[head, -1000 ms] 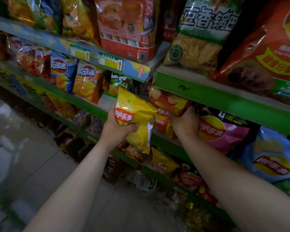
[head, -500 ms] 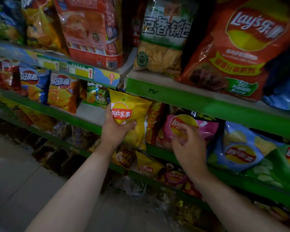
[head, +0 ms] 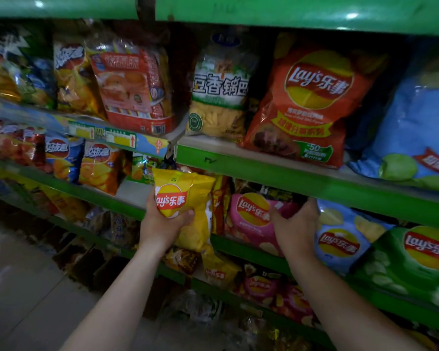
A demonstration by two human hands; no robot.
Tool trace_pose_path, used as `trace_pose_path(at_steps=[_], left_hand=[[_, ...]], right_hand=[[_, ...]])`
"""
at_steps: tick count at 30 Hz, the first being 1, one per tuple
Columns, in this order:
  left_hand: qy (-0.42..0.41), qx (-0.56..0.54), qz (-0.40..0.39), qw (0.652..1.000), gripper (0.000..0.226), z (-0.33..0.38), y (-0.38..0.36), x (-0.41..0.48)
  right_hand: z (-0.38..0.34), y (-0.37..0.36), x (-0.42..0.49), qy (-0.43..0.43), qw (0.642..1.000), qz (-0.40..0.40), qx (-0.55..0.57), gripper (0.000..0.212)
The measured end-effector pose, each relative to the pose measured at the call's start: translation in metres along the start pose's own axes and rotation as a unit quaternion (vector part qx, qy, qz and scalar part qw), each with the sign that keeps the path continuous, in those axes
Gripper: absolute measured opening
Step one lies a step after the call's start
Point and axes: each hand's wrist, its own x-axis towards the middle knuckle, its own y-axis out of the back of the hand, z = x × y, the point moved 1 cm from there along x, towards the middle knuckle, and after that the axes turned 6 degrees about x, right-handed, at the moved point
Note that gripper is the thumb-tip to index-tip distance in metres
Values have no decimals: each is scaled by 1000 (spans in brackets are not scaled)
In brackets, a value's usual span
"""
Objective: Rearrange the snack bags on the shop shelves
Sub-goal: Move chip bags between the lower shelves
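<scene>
My left hand (head: 162,225) grips a yellow Lay's bag (head: 188,206) in front of the middle shelf (head: 264,245). A red bag (head: 219,203) stands edge-on right behind it. My right hand (head: 295,228) rests on the right side of a pink Lay's bag (head: 251,219) on that shelf, thumb across its front and fingers reaching between it and a light blue Lay's bag (head: 340,239). Whether the hand is closed on the pink bag is unclear.
A green Lay's bag (head: 416,257) lies at the far right. The shelf above (head: 276,168) holds a large orange Lay's bag (head: 309,102), a green-and-white bag (head: 219,92) and a big blue bag (head: 416,122). More bags fill the lower shelf (head: 226,272). Tiled floor (head: 23,287) at left.
The view has tilted up and shifted right. My right hand left the red bag and moved right to the pink bag's right edge. My left hand keeps the yellow bag.
</scene>
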Motion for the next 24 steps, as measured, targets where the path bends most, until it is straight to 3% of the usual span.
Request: trace_pose_path(at_steps=[6,11,18,24], left_hand=[[21,-12,-1,1000,93,2,11,-10],[20,6,-22,1000,97,4,12,-11],[35,0,-34,999,101,4,5,-7],[41,4,-47,998,98,7,-5,-15]], right_hand=[[5,6,6,-41,996,-48,68,67],[4,9,7,-12,996,-60,63,37],[3,22,8,-71,973,-52,212,30],[9,38,-1,-80,961,-8,265,24]])
